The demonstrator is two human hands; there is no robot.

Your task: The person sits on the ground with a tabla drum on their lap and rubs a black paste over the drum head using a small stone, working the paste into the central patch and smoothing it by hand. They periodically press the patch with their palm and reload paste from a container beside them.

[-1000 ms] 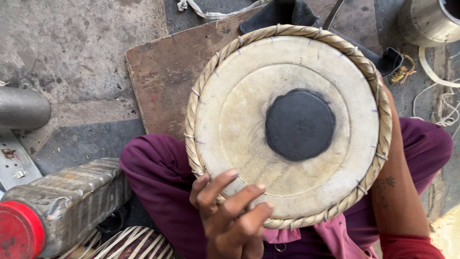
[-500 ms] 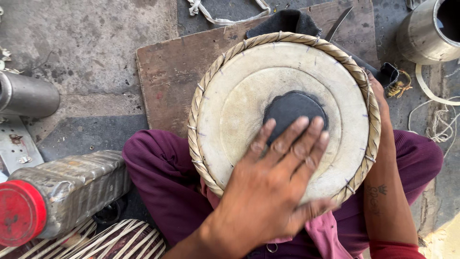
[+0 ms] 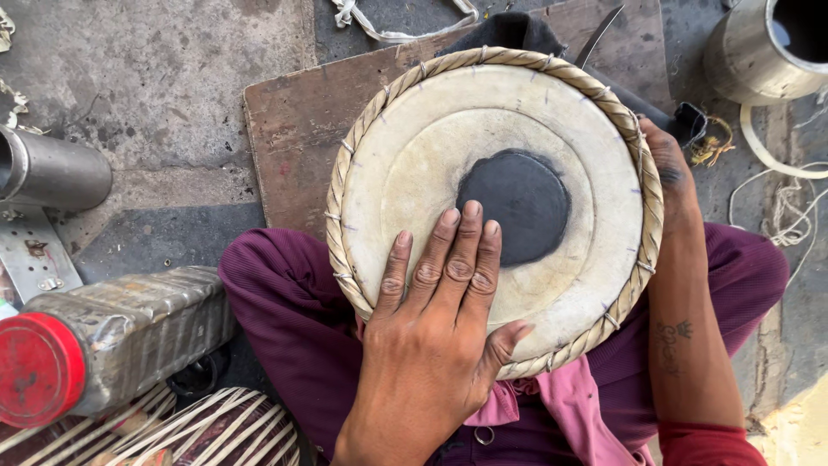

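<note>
Hands on a drum, centre frame

The left hand [image 3: 435, 332] lies flat, fingers spread open, on the drum [image 3: 492, 203] skin; the right hand [image 3: 668, 168] grips the braided rim at centre right.

My left hand [image 3: 435, 332] lies flat, palm down, fingers [image 3: 461, 250] held straight and close together, pointing away from me; the thumb is spread out to the right. The wrist runs straight back toward my body at the bottom edge of the view. My right hand [image 3: 668, 168] is turned edge-on, curled and gripping, only its back and knuckles showing. My right forearm [image 3: 686, 332] runs bare back toward me, a small dark tattoo on it, ending in a red sleeve cuff [image 3: 707, 444].
</note>
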